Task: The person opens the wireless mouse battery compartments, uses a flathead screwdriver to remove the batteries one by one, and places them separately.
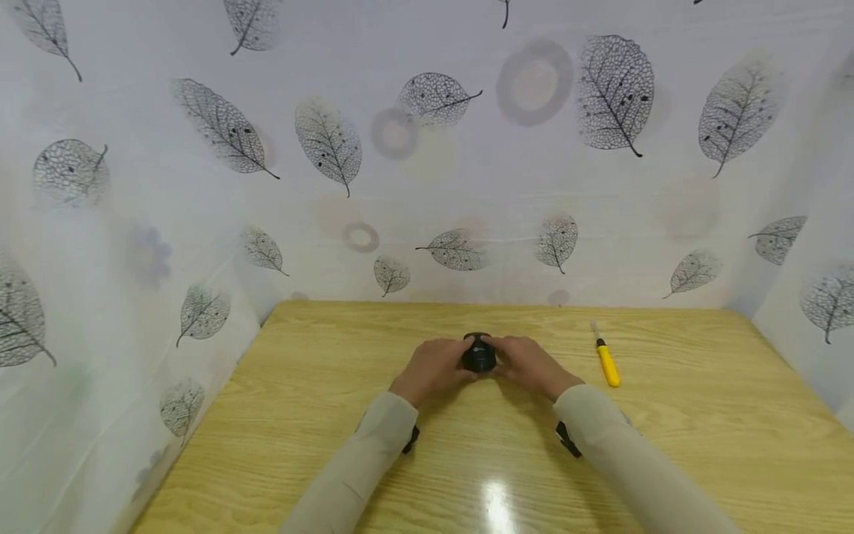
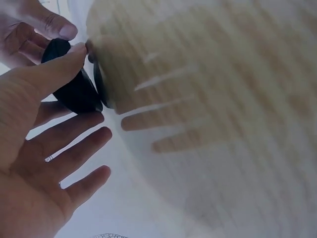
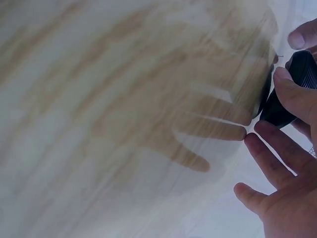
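Note:
A small black rounded object [image 1: 479,356] with a pale mark on top stands on the table towards its far edge. Finely ribbed lines show along the side of this black object [image 3: 307,74] in the right wrist view. My left hand [image 1: 437,365] holds it from the left, with the thumb on its upper part and the index finger low on its side. From the right, my right hand [image 1: 530,363] holds it in a matching way. The remaining fingers of the left hand [image 2: 44,158] and right hand [image 3: 292,173] spread out straight beside the tabletop. Its exact kind I cannot tell.
A screwdriver [image 1: 607,363] with a yellow handle lies to the right of my right hand, tip pointing away. The glossy wood-grain table [image 1: 320,415] mirrors the fingers. A leaf-patterned pale curtain [image 1: 454,185] hangs behind the table and along both sides.

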Demonstrator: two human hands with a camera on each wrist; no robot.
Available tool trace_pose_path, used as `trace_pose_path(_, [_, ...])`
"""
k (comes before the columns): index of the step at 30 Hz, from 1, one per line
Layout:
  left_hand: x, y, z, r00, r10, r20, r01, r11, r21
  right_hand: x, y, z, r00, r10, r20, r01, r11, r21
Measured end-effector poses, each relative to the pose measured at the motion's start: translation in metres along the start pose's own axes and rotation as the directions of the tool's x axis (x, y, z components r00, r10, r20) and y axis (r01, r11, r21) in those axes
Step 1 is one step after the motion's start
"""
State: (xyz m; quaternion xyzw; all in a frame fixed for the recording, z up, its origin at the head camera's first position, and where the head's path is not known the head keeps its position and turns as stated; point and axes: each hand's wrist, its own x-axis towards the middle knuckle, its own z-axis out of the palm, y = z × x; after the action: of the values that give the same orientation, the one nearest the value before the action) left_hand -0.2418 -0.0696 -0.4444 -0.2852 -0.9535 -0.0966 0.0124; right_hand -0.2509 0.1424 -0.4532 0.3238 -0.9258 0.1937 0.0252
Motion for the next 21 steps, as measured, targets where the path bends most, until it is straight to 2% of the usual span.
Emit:
trace_pose_path(5, [-0.0007,-0.0015,0.0038,0.993,0.041,-0.113,-0.04,0.999,0.015,-0.0019,-0.0018,0.0007,1.0,-0.003,-0.006,0.003,1.0,0.019])
trace_pose_path(8, [-0.0022,-0.0027,0.0045,0.988,0.055,-0.142,-0.053,0.998,0.018,-0.0031,-0.0029,0.001,1.0,-0.014,-0.003,0.014,1.0,0.019])
trace_pose_path(14, [-0.0051,-0.0019,0.0034,0.99,0.053,-0.127,-0.052,0.999,0.012,-0.0058,-0.0039,-0.0002,1.0,0.004,-0.001,-0.004,0.999,0.048])
trace_pose_path(21, [-0.0054,0.0012,0.001,0.997,0.022,-0.077,-0.025,0.999,-0.04,-0.0086,-0.0039,-0.0024,1.0,-0.002,-0.005,0.002,1.0,0.02])
